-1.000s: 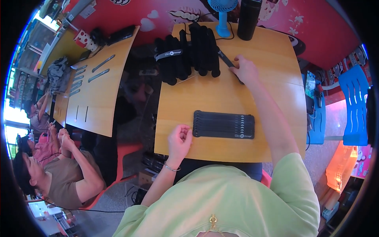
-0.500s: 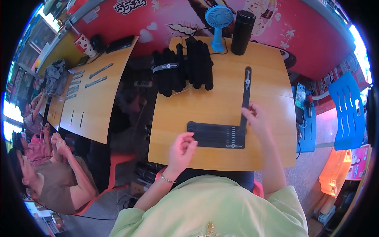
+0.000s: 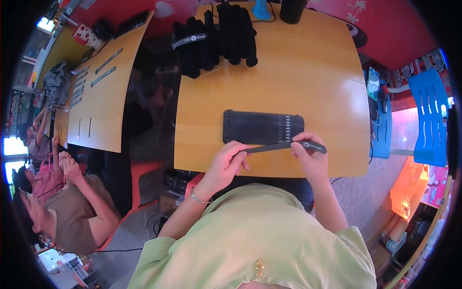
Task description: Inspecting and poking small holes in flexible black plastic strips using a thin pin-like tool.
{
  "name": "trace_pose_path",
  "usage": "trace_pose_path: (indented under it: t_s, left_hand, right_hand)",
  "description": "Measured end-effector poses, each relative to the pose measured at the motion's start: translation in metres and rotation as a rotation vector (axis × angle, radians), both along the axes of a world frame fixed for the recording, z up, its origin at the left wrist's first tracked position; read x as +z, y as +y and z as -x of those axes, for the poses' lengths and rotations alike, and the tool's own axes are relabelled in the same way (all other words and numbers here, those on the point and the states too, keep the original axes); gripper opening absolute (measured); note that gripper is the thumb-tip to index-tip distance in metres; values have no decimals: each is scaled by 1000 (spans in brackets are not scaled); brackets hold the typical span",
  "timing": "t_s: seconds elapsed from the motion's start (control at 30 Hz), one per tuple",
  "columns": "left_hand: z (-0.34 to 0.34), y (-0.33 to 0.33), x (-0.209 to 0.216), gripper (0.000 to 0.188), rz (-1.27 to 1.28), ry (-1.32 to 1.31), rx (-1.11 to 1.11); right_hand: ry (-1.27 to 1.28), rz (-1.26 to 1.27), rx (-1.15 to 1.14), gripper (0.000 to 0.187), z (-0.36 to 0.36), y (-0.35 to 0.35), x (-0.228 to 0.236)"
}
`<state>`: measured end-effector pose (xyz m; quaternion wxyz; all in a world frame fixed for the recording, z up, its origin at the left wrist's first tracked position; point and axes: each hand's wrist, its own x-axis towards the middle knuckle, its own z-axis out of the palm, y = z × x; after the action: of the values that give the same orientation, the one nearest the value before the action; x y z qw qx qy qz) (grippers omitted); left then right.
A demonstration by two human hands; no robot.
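A long black strap (image 3: pixel 269 147) with a pale round mark near its rounded end stretches between my two hands, just above the table's near part. My left hand (image 3: pixel 225 164) is closed on its left end. On the other side my right hand (image 3: pixel 313 161) pinches it between thumb and fingers, close to the marked end. Right behind the strap lies a flat row of black straps (image 3: pixel 251 127), side by side, with white marks lined up toward the right; its front edge is partly covered by the held strap and my fingers.
Thick black strap bundles (image 3: pixel 192 48) sit at the back left of the wooden table (image 3: pixel 332 106). A blue fan stand (image 3: pixel 261 10) and a dark bottle (image 3: pixel 292 10) stand behind. At left, a person (image 3: pixel 77 212) sits by another table (image 3: pixel 103 106) holding strips. Blue chair (image 3: pixel 427 115) at right.
The single strap has come off the right side of the row and been turned from upright to crosswise, toward me. My left hand, free before, now holds its left end. The view has tilted down.
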<state>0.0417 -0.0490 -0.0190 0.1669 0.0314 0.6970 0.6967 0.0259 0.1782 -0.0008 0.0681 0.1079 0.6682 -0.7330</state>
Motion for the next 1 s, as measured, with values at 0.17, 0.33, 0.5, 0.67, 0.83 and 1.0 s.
trace_pose_path:
  t_s: [0.17, 0.33, 0.5, 0.67, 0.83, 1.0]
  left_hand:
    - [-11, -23, -1, 18, 112, 12, 23]
    - [-10, -41, -6, 21, 150, -34, 43]
    - [-7, -42, -4, 28, 119, 76, -27]
    - [-4, -40, -6, 26, 97, -41, 2]
    - [-2, -42, -13, 24, 57, -127, 100]
    - [1, -38, -16, 21, 85, 19, 183]
  right_hand:
    - [-22, -37, 22, 11, -15, 22, -15]
    - [58, -129, 173, 14, -22, 29, -25]
    - [-17, -207, 153, 14, -25, 35, -27]
    - [9, -183, 48, 15, -23, 36, -33]
    - [20, -268, 47, 13, -23, 40, -33]
    - [66, -265, -1, 14, -23, 39, -41]
